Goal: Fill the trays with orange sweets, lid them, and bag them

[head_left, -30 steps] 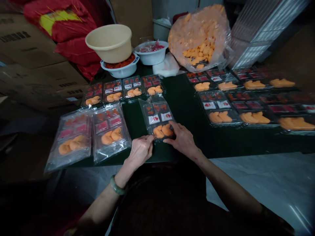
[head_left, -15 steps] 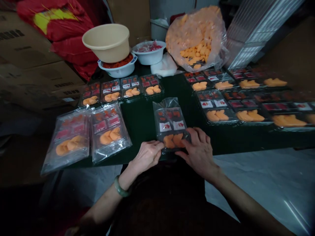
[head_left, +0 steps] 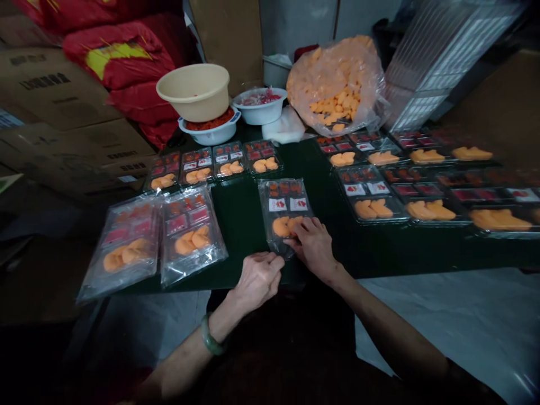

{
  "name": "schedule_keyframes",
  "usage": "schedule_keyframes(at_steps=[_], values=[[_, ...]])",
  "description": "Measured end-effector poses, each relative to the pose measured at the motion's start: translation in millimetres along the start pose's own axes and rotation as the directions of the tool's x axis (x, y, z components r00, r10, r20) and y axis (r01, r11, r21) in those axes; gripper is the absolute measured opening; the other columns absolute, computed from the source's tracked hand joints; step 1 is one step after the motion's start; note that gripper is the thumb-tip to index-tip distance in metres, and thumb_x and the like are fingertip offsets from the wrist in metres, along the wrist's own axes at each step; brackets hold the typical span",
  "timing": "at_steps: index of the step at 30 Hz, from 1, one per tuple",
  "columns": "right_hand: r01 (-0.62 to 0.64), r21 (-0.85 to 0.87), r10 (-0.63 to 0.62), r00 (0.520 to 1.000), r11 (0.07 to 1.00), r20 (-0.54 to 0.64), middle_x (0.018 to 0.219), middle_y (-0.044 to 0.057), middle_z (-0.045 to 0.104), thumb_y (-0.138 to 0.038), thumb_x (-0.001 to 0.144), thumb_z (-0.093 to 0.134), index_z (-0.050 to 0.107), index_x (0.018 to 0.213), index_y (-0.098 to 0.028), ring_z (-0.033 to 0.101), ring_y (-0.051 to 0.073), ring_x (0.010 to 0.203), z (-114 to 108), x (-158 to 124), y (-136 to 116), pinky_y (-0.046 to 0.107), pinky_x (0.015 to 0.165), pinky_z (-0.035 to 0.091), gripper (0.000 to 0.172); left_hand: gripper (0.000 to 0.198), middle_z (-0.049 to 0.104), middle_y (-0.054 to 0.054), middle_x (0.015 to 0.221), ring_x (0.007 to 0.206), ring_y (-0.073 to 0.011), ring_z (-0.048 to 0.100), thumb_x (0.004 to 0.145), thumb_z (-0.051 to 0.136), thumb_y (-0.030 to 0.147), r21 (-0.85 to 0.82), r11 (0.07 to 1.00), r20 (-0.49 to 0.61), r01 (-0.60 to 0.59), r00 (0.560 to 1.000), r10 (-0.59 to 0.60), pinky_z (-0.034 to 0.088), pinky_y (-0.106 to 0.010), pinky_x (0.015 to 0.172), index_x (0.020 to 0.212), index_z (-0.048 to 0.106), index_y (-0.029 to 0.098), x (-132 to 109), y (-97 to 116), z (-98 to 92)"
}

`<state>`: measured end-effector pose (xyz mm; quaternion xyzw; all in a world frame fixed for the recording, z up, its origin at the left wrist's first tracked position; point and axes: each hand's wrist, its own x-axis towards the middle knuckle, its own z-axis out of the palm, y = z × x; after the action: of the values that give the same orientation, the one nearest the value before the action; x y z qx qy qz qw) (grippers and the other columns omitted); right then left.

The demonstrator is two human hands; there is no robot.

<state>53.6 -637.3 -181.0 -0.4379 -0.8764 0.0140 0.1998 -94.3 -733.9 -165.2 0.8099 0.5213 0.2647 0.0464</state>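
Pinched the near edge of the bagged tray (head_left: 283, 209) with the left hand (head_left: 258, 277), fingers curled on the plastic. Pressed the right hand (head_left: 314, 246), fingers loose, onto its orange pieces (head_left: 280, 226) (flat on the dark surface (head_left: 240, 219), near its front edge, right of two other bagged trays (head_left: 192, 236)).

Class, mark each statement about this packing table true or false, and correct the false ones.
1. The right hand rests on the bagged tray. True.
2. The beige basin is upside down. False: it stands upright, nested in a white bowl.
3. A green bracelet is on the left wrist. True.
4. The big bag of orange pieces lies on the floor. False: it sits at the back of the table.
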Motion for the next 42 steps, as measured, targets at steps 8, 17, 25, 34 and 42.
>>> schedule_keyframes(at_steps=[8,17,25,34,42], values=[[0.108,0.152,-0.084,0.984,0.983,-0.154,0.078,0.007,0.056,-0.036,0.092,0.044,0.06,0.07,-0.02,0.05,0.02,0.081,6.4,0.4,5.8,0.031,0.071,0.042,0.032,0.038,0.056,0.001,0.078,0.065,-0.0097,0.056,0.075,0.062,0.038,-0.769,0.378,-0.037,0.516,0.555,-0.831,0.043,-0.019,0.054,0.104,0.049,0.018,24.6,-7.3,-15.2],[0.369,0.061,-0.316,0.86,0.928,-0.4,0.064,0.003,0.054,-0.022,0.083,0.058,0.05,0.06,-0.02,0.051,0.018,0.069,-5.3,-15.1,11.4,0.031,0.066,0.044,0.025,0.013,0.054,0.001,0.05,0.038,-0.0083,0.05,0.069,0.067,0.011,-0.846,-0.115,0.425,0.521,0.528,-0.736,0.039,-0.019,0.038,0.07,0.055,0.011,85.5,-23.4,2.9],[0.283,0.236,-0.174,0.901,0.93,-0.397,0.087,0.007,0.056,-0.017,0.085,0.051,0.052,0.082,-0.02,0.056,0.016,0.07,-31.1,-7.6,-21.4,0.026,0.057,0.045,0.005,0.047,0.055,0.004,0.053,0.039,-0.014,0.055,0.064,0.074,0.021,-0.963,-0.001,0.146,0.271,0.516,-0.844,0.046,-0.025,0.04,0.103,0.05,0.011,28.3,-30.6,-73.5],[0.314,0.446,-0.399,0.911,0.838,0.107,0.097,0.008,0.055,-0.004,0.081,0.036,0.058,0.108,-0.02,0.06,0.018,0.076,5.6,47.4,-139.1,0.028,0.067,0.048,0.039,0.052,0.05,-0.018,0.127,0.111,-0.0346,0.049,0.071,0.064,0.027,0.107,0.538,-0.463,0.836,0.521,-0.717,0.044,-0.047,0.081,0.121,0.053,0.016,-62.4,-76.6,-118.9],[0.134,0.825,-0.508,0.837,0.548,0.201,0.11,0.006,0.054,-0.033,0.074,0.068,0.05,0.126,-0.021,0.059,0.014,0.088,-0.8,62.5,-89.2,0.025,0.076,0.049,0.056,0.031,0.063,-0.008,0.114,0.101,-0.0296,0.055,0.085,0.043,0.033,0.574,0.59,-0.154,0.568,0.782,-0.604,0.04,-0.041,0.075,0.105,0.065,0.024,-70.0,-95.6,-126.4]])
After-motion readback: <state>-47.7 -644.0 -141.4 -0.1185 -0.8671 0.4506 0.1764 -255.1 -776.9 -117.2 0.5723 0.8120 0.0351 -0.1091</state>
